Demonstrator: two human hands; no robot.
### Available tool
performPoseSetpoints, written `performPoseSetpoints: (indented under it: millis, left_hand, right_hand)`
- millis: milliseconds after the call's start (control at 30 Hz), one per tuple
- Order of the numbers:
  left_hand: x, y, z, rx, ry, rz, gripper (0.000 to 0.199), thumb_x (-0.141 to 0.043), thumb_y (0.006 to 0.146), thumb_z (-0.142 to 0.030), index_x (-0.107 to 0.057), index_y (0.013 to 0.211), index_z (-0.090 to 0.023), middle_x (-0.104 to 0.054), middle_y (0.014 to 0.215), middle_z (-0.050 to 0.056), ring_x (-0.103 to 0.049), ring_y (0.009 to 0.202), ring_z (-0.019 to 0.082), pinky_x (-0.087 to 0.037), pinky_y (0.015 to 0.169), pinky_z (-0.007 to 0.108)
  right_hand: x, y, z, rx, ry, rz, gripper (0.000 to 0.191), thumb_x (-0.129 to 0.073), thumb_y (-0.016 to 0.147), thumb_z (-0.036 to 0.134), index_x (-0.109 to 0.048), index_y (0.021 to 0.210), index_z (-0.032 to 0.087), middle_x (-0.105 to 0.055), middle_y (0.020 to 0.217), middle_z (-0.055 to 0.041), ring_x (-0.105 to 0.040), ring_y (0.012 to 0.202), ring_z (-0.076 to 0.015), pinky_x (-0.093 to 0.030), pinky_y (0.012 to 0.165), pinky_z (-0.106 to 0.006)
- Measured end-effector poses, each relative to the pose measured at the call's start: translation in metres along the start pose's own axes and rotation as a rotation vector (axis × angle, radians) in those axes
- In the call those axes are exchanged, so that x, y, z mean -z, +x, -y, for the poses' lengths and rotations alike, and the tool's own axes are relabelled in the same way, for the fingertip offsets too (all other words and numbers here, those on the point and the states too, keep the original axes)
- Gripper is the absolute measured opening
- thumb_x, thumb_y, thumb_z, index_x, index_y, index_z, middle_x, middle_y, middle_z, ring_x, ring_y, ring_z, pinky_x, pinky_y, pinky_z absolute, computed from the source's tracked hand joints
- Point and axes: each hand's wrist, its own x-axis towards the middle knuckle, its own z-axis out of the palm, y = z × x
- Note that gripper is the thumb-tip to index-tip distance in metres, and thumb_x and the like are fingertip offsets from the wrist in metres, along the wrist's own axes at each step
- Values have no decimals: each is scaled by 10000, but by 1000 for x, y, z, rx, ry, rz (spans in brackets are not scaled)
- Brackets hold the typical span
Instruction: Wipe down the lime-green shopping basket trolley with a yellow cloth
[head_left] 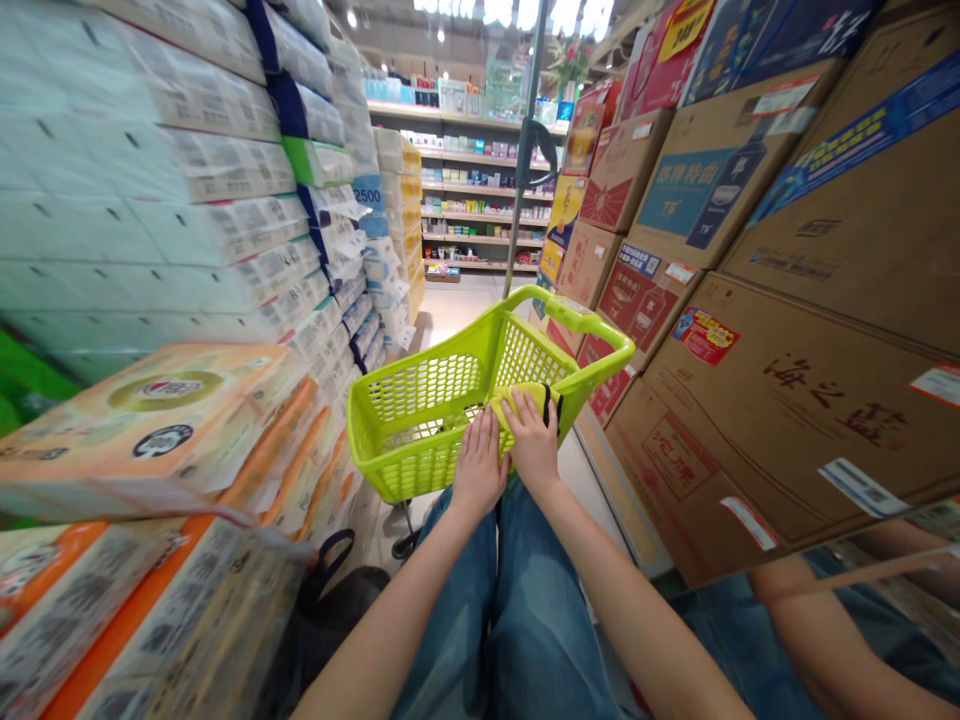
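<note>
A lime-green wheeled shopping basket (420, 395) stands tilted in front of my knees. Across its near rim lies a folded yellow cloth (534, 392) with black stripes at its right end. My right hand (532, 440) grips the cloth from above, its fingers over the fabric and the rim. Close beside it, my left hand (480, 462) rests on the basket's near side with its fingers stretched out flat, touching the cloth's left edge. The basket's pull handle (585, 318) rises at the right.
Stacked tissue packs (217, 190) wall the left side, with orange packs (150, 420) close by. Cardboard cartons (810, 370) line the right. A grey pole (519, 215) stands behind the basket. Stocked shelves (480, 190) close off the aisle's far end. A dark bag (345, 600) sits at lower left.
</note>
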Motion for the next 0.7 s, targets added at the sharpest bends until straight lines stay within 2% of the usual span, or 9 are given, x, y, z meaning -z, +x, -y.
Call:
performPoseSetpoints:
  millis: [67, 167, 300, 400, 467, 533, 700]
  left_hand:
    - [1, 0, 0, 1, 3, 0, 690, -345, 996, -368, -81, 1566, -84, -225, 1626, 138, -175, 1514, 257, -238, 1223, 453]
    - [1, 0, 0, 0, 5, 12, 671, -329, 1004, -386, -120, 1560, -74, -223, 1626, 139, -183, 1512, 261, -233, 1224, 448]
    - [0, 1, -1, -1, 9, 28, 661, -327, 1007, -385, -141, 1555, -66, -204, 1631, 140, -160, 1517, 255, -222, 1229, 448]
    - [0, 1, -1, 9, 13, 30, 667, -324, 1007, -390, -130, 1557, -68, -198, 1632, 140, -154, 1518, 252, -218, 1231, 448]
    - [0, 1, -2, 16, 11, 30, 671, -321, 1007, -394, -120, 1560, -70, -194, 1632, 142, -154, 1518, 252, -216, 1232, 445]
    - [0, 1, -2, 13, 2, 26, 680, -322, 1007, -395, -97, 1564, -76, -194, 1633, 141, -156, 1518, 253, -219, 1231, 449]
    - [0, 0, 0, 1, -25, 13, 699, -327, 1004, -383, -26, 1572, -107, -209, 1630, 135, -178, 1514, 255, -238, 1221, 472]
  right_hand:
    - [5, 0, -6, 56, 1, 11, 561, -449, 885, 83, -503, 1405, 286, -386, 1566, -39, -364, 1439, -217, -81, 1202, -566]
    - [20, 7, -39, 91, -20, 3, 618, -445, 838, 17, -531, 1373, 314, -432, 1542, -20, -394, 1420, -195, -32, 1203, -572]
    - [37, 25, -97, -86, -61, -85, 608, -472, 786, -1, -603, 1295, 305, -484, 1509, -32, -400, 1413, -215, -1, 1184, -605]
    - [37, 34, -113, -228, -71, -168, 573, -471, 789, 13, -626, 1273, 277, -494, 1500, -50, -393, 1414, -225, 21, 1184, -597]
    - [31, 33, -101, -260, -78, -182, 597, -449, 792, 8, -602, 1308, 266, -459, 1526, -55, -364, 1432, -224, 27, 1192, -587]
    - [22, 26, -76, -236, -76, -153, 624, -430, 800, 5, -565, 1349, 270, -413, 1555, -51, -332, 1451, -224, 15, 1195, -594]
    - [3, 4, -12, -56, -9, -27, 578, -418, 869, 52, -522, 1388, 284, -371, 1575, -36, -332, 1455, -217, -53, 1203, -576]
